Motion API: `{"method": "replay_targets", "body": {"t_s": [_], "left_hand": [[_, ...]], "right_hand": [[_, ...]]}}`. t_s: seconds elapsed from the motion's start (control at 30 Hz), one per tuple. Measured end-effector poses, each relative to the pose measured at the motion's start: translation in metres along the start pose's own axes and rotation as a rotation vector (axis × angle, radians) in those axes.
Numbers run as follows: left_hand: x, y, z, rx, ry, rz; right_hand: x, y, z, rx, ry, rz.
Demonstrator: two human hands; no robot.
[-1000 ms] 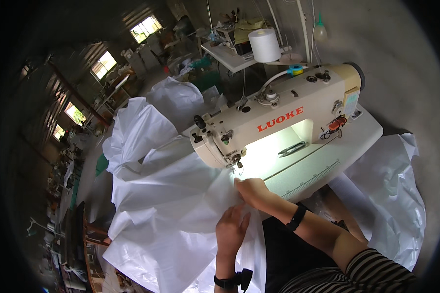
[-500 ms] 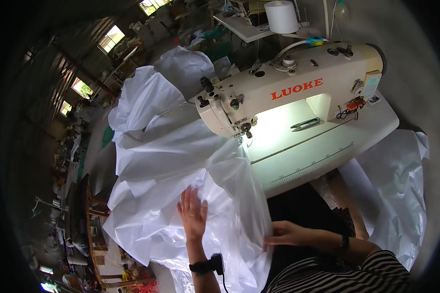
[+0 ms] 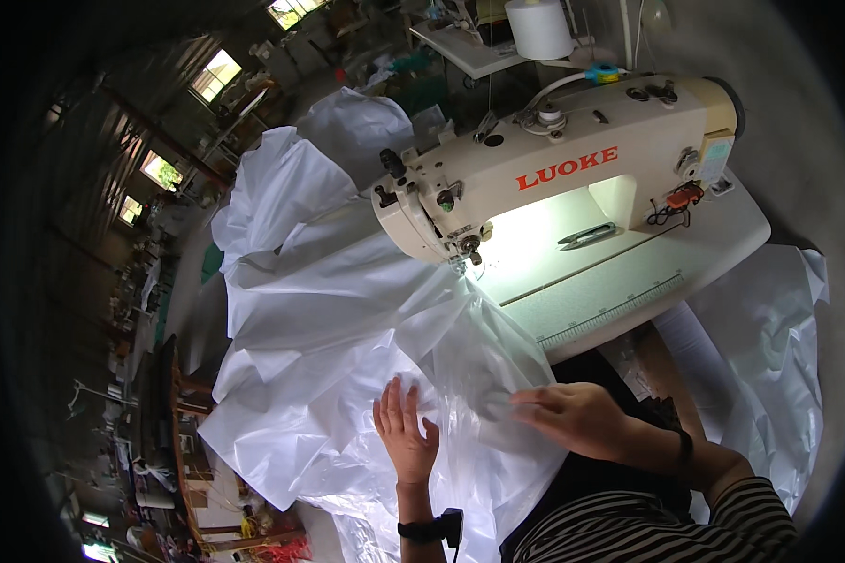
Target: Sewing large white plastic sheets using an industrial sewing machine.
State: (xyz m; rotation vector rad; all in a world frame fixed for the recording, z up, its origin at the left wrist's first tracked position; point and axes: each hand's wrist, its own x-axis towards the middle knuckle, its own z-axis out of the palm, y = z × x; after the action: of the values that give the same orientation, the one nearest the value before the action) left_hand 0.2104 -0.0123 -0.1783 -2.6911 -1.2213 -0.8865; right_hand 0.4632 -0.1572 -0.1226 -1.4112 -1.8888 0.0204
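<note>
A large white plastic sheet [image 3: 300, 347], glossy and creased, spreads over the left side and runs under the needle end of a white sewing machine [image 3: 573, 141]. My left hand [image 3: 407, 436] lies on the sheet with its fingers stretched and the thumb apart. Farther right, my right hand [image 3: 577, 419] has its fingers closed on the sheet near its right-hand edge; the fingertips are slightly blurred. The presser foot and needle sit at the sheet's far right corner, too small to make out well.
Metal thread snips [image 3: 589, 236] lie on the lit machine bed [image 3: 591, 314]. A white thread cone [image 3: 539, 28] stands behind the machine. More white sheeting [image 3: 770, 366] hangs at the right. A wooden frame [image 3: 180, 441] stands at the left.
My right hand has moved up, drawing the sheet's edge toward the machine bed. My left hand has slid right and a little nearer to me over the sheet.
</note>
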Motion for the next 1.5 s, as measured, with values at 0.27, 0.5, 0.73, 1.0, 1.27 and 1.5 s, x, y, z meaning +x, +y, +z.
{"method": "replay_targets", "body": {"t_s": [0.27,0.5,0.73,1.0,1.27,1.5], "left_hand": [[0.01,-0.038,-0.036,-0.974,0.303,-0.549],[0.009,-0.033,-0.012,0.176,0.397,-0.18],[0.025,-0.001,0.003,0.052,0.346,-0.263],[-0.005,-0.02,-0.01,-0.241,0.373,-0.444],[-0.037,0.054,-0.099,-0.332,0.176,0.194],[-0.06,0.069,-0.046,-0.273,0.306,-0.206]], "right_hand": [[0.029,-0.017,0.042,0.015,-0.341,-0.323],[-0.038,-0.011,-0.01,0.404,-0.178,0.221],[-0.027,-0.037,0.038,1.135,-0.821,0.786],[-0.04,-0.06,0.069,1.465,-0.837,0.679],[-0.078,-0.035,0.008,1.24,-0.524,0.859],[-0.053,-0.052,0.079,1.623,-0.656,0.84]]}}
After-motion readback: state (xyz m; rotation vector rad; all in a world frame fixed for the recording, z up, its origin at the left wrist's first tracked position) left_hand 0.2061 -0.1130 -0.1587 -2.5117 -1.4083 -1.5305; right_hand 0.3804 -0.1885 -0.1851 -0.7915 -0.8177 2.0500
